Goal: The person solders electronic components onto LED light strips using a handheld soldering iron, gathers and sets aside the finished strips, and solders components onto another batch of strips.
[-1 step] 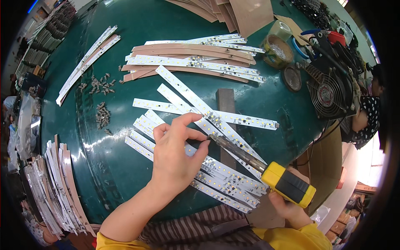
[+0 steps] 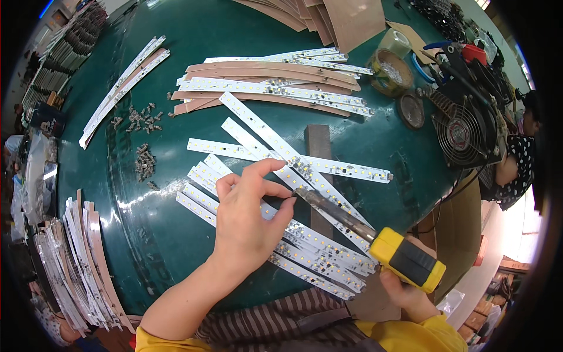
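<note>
My right hand (image 2: 404, 293) grips a yellow and black soldering gun (image 2: 409, 261), mostly hidden behind its body. The gun's metal barrel slants up and left to my left hand (image 2: 249, 217). There, thumb and index finger are pinched together right at the gun's tip; anything between them is too small to make out. Beneath both lie white LED strips (image 2: 316, 239) in an overlapping fan. Several more cross above my left fingers, one long strip (image 2: 246, 114) running diagonally. A grey bar (image 2: 317, 139) shows under the crossed strips.
Further back lies a pile of strips and brown boards (image 2: 270, 70). Small metal parts (image 2: 145, 162) sit in heaps to the left, near a strip stack (image 2: 82, 264). At right stand a fan (image 2: 461, 134), a tape roll (image 2: 390, 70) and a round tin (image 2: 410, 111). Another person (image 2: 516, 170) sits beyond.
The soldering gun has shifted very slightly, its tip staying by my left fingertips. Nothing else has visibly moved.
</note>
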The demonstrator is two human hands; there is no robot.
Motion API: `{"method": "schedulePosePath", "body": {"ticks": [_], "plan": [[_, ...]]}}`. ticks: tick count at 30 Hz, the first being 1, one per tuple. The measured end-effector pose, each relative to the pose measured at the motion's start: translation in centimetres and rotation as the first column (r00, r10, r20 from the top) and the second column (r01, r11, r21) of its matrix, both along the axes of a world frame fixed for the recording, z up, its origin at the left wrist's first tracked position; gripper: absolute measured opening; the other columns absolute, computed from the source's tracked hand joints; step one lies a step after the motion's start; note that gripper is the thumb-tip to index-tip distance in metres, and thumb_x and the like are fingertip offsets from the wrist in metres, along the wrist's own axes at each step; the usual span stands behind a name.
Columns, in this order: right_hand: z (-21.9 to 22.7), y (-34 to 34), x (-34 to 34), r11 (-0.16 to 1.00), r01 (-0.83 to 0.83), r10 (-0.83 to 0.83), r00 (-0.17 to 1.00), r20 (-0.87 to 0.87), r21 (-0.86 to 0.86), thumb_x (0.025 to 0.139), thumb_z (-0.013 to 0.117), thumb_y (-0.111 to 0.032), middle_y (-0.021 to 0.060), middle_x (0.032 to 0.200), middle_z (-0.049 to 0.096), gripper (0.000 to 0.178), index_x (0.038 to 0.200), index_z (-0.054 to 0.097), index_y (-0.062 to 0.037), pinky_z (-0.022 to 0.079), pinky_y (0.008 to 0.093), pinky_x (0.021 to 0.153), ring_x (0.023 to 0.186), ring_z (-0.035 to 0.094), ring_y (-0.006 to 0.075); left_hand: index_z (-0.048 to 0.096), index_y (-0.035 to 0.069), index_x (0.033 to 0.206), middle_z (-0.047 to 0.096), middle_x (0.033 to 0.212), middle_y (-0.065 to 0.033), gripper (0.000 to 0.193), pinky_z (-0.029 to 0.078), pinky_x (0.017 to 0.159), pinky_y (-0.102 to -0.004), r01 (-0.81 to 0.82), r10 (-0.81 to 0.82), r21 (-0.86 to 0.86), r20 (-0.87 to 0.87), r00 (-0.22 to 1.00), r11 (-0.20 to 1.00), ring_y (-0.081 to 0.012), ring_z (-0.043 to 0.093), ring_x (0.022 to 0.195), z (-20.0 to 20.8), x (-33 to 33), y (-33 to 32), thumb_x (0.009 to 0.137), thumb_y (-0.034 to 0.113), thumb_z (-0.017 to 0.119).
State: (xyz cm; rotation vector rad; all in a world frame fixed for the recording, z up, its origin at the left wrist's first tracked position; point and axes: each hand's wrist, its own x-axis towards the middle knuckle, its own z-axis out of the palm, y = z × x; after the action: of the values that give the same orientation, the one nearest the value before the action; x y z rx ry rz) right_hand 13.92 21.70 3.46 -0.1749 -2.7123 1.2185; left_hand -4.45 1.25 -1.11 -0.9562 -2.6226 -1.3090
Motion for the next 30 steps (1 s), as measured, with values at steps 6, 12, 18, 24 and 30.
{"method": "schedulePosePath", "body": {"ticks": [6, 12, 18, 24, 30], "plan": [[-2.2, 0.2, 2.4, 0.984, 0.177, -0.179, 0.981, -0.07, -0.03, 0.074, 0.08, -0.016, 0.0098, 0.087, 0.068, 0.031, 0.1, 0.068, -0.003, 0.052, 0.0335, 0.063, 0.071, 0.067, 0.0257, 0.054, 0.009, 0.121, 0.073, 0.081, 0.0013, 0.057, 0.041, 0.084, -0.0318, 0.009, -0.009, 0.013, -0.004, 1.0, 1.0, -0.0178, 0.059, 0.078, 0.1, 0.0, 0.2, 0.071, 0.001, 0.08], [-1.6, -0.5, 0.4, 0.988, 0.141, -0.136, 0.987, -0.079, 0.061, 0.065, 0.087, -0.011, 0.0081, 0.102, 0.06, 0.059, 0.115, 0.057, -0.0023, 0.048, 0.0279, 0.07, 0.083, 0.061, 0.0186, 0.054, 0.009, 0.121, 0.073, 0.081, 0.0013, 0.057, 0.041, 0.086, -0.0319, 0.008, -0.009, 0.014, 0.007, 1.0, 1.0, -0.0179, 0.06, 0.079, -0.2, -0.1, 0.0, 0.071, 0.001, 0.08], [-1.8, -0.5, 0.9, 0.979, 0.196, -0.195, 0.981, -0.023, 0.053, 0.064, 0.089, -0.008, 0.0055, 0.098, 0.06, 0.05, 0.106, 0.06, -0.0042, 0.048, 0.0271, 0.069, 0.079, 0.06, 0.0165, 0.056, 0.01, 0.122, 0.074, 0.084, 0.0014, 0.056, 0.042, 0.087, -0.0318, 0.017, -0.017, -0.009, 0.032, 0.999, 1.0, -0.0184, 0.06, 0.087, 0.0, -0.1, -0.1, 0.071, 0.001, 0.08], [-1.8, -0.7, 0.7, 0.974, 0.214, -0.213, 0.977, -0.028, 0.07, 0.068, 0.089, -0.012, 0.0116, 0.092, 0.068, 0.049, 0.105, 0.058, -0.0013, 0.051, 0.0297, 0.073, 0.082, 0.067, 0.0203, 0.057, 0.011, 0.124, 0.074, 0.086, 0.0013, 0.058, 0.045, 0.085, -0.031, 0.019, -0.02, 0.015, 0.056, 0.998, 1.0, -0.0199, 0.059, 0.093, -0.2, -0.1, -0.2, 0.072, 0.002, 0.08], [-1.9, -1.0, 0.7, 0.956, 0.293, -0.292, 0.956, -0.032, 0.02, 0.068, 0.089, -0.011, 0.0111, 0.091, 0.067, 0.048, 0.104, 0.059, -0.0016, 0.051, 0.0291, 0.073, 0.08, 0.066, 0.0192, 0.057, 0.012, 0.125, 0.074, 0.086, 0.0016, 0.059, 0.046, 0.081, -0.0303, 0.027, -0.028, 0.02, 0.082, 0.996, 0.999, -0.0193, 0.058, 0.091, -0.2, -0.1, -0.1, 0.072, 0.002, 0.081]]}}
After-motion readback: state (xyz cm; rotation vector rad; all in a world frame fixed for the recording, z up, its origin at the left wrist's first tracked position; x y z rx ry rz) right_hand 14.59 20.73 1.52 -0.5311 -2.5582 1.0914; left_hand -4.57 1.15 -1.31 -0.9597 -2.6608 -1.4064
